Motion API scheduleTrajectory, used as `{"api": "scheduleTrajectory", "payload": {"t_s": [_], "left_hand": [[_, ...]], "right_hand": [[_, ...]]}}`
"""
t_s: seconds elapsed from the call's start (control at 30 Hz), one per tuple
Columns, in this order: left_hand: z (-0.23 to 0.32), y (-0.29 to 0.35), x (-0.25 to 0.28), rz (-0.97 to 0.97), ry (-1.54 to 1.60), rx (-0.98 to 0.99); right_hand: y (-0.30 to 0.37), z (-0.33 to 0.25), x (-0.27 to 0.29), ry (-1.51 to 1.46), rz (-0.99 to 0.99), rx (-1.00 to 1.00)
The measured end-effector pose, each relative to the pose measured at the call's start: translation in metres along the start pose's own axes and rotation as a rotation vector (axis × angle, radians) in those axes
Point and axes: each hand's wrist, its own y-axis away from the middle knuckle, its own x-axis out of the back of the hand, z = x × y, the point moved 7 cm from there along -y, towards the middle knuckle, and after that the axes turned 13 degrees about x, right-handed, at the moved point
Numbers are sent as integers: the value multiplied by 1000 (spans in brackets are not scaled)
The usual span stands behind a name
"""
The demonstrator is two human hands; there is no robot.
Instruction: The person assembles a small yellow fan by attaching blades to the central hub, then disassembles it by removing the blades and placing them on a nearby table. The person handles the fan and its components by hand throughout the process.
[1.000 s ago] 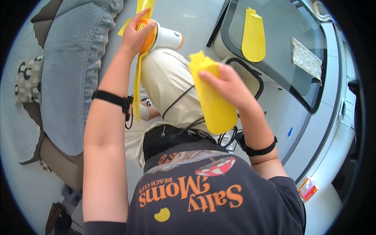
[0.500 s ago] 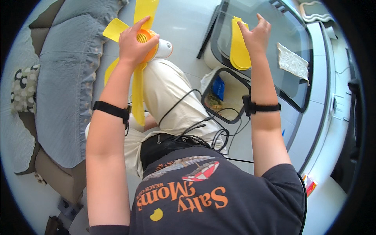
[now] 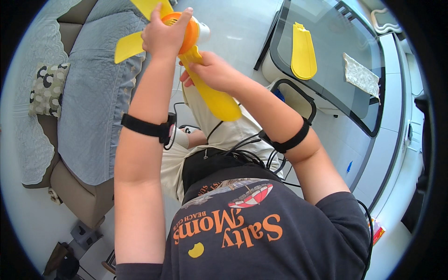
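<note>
Orange hub (image 3: 190, 38) sits in the left hand (image 3: 164, 37), fingers curled around it; the right hand (image 3: 213, 72) holds a yellow blade (image 3: 218, 103) between thumb and fingers, narrow end at the hub's edge.

Yellow blades (image 3: 216, 99), orange ring (image 3: 191, 36), white housing (image 3: 204, 31), dark grey shirt (image 3: 303, 247) with orange lettering (image 3: 276, 224), cream trousers (image 3: 245, 128), grey-blue sofa cover (image 3: 93, 98), black-white-beige patterned cushion (image 3: 49, 89)

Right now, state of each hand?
Left hand: holding the orange hub.
Right hand: holding a yellow blade, narrow end at the hub.
</note>
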Motion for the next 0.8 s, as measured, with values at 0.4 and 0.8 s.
{"api": "scheduleTrajectory", "payload": {"t_s": [0.4, 0.8], "left_hand": [[13, 64, -8, 109, -33, -930], [15, 59, -67, -329, 76, -556]], "right_hand": [[48, 24, 42, 279, -189, -260], [47, 38, 55, 729, -2, -164]]}}
